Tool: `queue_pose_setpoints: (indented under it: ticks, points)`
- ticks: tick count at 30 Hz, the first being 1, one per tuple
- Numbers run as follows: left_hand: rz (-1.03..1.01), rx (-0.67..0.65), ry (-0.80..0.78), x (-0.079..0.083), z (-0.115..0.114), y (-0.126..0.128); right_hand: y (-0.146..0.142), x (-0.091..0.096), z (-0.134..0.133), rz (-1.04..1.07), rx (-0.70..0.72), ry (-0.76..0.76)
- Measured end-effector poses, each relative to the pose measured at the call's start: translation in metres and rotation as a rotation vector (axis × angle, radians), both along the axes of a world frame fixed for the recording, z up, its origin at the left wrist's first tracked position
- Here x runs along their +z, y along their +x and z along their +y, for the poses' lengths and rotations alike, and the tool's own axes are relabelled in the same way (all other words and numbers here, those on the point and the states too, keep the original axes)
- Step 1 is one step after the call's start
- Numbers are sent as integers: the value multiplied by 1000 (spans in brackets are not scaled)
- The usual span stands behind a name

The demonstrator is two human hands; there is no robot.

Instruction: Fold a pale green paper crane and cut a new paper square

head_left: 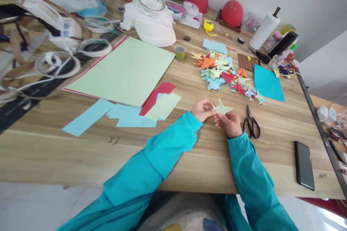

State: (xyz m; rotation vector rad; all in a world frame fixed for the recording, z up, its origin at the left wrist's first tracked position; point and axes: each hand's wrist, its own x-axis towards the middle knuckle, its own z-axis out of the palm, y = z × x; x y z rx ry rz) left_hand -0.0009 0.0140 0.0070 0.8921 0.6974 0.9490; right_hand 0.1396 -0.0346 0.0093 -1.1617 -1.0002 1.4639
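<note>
Starting big w/ the wood-grain tbl [54, 155], filling most of the view. Down a size to the lt-green sheet [121, 72] on the L half, lying askew & edged in red along its L side. Over to the heap of folded paper [217, 70], sitting mid-tbl beyond the hands, all pointy in orange, red, lt blue & lt green. Then the lt-blue strips [135, 115], at the near edge of the big sheet, tucked under or just butting up, can't tell which. Just R of the heap, the teal sheet [268, 83]; nr the R front corner, a dark phone [304, 166], lying flat. Now to the L hand [202, 110] & R hand [230, 123]: brought close together, both closed down to a fingertip pinch on the same pc. Beside the R hand, black scissors [251, 124], pointing away. Smaller yet, the folded lt-green pc [222, 108], held btwn both hands on the near side of the heap, showing several sharp points. Last & least, a green spool [180, 53] off the big sheet's R corner.
</note>
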Motion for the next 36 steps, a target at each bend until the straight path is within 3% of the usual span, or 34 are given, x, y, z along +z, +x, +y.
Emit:
queue_pose_setpoints:
  ticks: [8,18,27,33,36]
  points:
    - [-40,-15,-72,-2,2,-1,0,8,1,64,88,-26]
    - [19,4,26,4,3,-3,-1,5,0,57,36,-16]
    - [-72,-59,-116,3,5,-4,0,6,-1,98,47,-25]
    - [-79,11,-138,5,3,-1,0,5,-1,93,33,-44]
    - [4,20,-68,5,2,0,-1,6,0,76,41,-54]
